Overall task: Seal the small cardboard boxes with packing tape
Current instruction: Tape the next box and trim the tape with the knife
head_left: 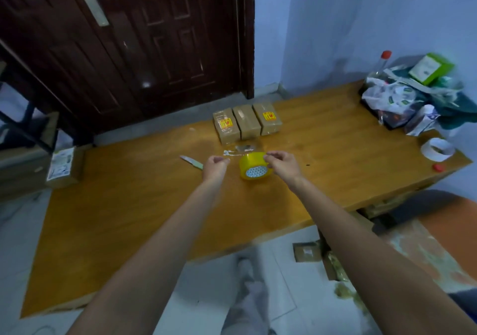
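Both arms reach out over the wooden table (129, 205). A yellow roll of packing tape (254, 167) stands on its edge near the middle of the table, its core facing the camera. The right hand (282, 163) sits at the roll's upper right, fingers curled and pinching at the top of the roll, apparently at the tape's free end. The left hand (215, 165) is just left of the roll, apart from it, its fingers curled with the tips pinched together; a thin clear strip of tape (231, 153) shows between the two hands, but whether the left fingers grip it cannot be told.

Three small cardboard boxes (246, 123) stand side by side farther back on the table, touching one another, wrapped in glossy tape; the outer two carry yellow labels. A knife (192, 162) lies flat on the table to the left of the left hand. At the right edge sits a white tape roll (437, 149) with a small red cap (438, 167) near it, and a heap of bags and packets (402, 97) fills the far right corner.
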Demonstrator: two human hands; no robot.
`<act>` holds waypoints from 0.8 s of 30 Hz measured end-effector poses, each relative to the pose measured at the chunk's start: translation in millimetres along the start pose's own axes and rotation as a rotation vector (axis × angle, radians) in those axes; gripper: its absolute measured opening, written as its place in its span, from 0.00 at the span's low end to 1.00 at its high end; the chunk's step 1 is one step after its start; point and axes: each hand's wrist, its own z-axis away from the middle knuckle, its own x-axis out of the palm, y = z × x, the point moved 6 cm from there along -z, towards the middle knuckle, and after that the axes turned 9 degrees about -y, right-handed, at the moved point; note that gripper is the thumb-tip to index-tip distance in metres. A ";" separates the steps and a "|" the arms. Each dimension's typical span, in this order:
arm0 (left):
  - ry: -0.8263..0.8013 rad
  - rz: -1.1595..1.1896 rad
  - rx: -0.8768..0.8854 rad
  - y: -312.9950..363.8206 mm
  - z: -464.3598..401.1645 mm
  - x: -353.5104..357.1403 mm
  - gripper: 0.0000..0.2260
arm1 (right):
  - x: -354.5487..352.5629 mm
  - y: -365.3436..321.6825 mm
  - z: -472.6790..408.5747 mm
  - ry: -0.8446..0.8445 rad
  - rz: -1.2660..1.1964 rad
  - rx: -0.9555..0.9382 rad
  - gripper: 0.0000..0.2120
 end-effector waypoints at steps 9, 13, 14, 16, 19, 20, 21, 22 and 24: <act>-0.002 0.044 -0.046 31.9 -105.5 7.5 0.02 | -2.3 -40.0 -108.9 -0.061 0.137 -0.021 0.06; 0.005 0.064 -0.092 40.4 -146.6 1.7 0.03 | 1.2 -56.5 -152.7 -0.077 0.212 -0.018 0.08; 0.010 0.063 -0.111 39.8 -155.8 1.5 0.03 | 4.2 -58.0 -161.0 -0.093 0.223 -0.010 0.07; 0.024 0.066 -0.146 37.5 -170.9 1.6 0.03 | 12.3 -57.1 -176.0 -0.137 0.258 0.016 0.08; 0.033 0.068 -0.168 37.1 -194.1 2.0 0.03 | 24.8 -59.7 -200.0 -0.187 0.358 0.038 0.12; 0.042 0.072 -0.173 35.8 -203.2 2.3 0.03 | 28.7 -61.8 -209.6 -0.195 0.415 0.038 0.13; 0.059 0.078 -0.177 33.7 -210.8 2.6 0.02 | 33.3 -63.5 -219.0 -0.203 0.493 0.032 0.14; 0.071 0.079 -0.175 34.2 -214.3 2.3 0.03 | 37.7 -66.9 -224.8 -0.205 0.577 0.016 0.14; 0.100 0.075 -0.196 31.6 -223.0 2.3 0.04 | 50.9 -71.7 -240.5 -0.230 0.724 -0.024 0.16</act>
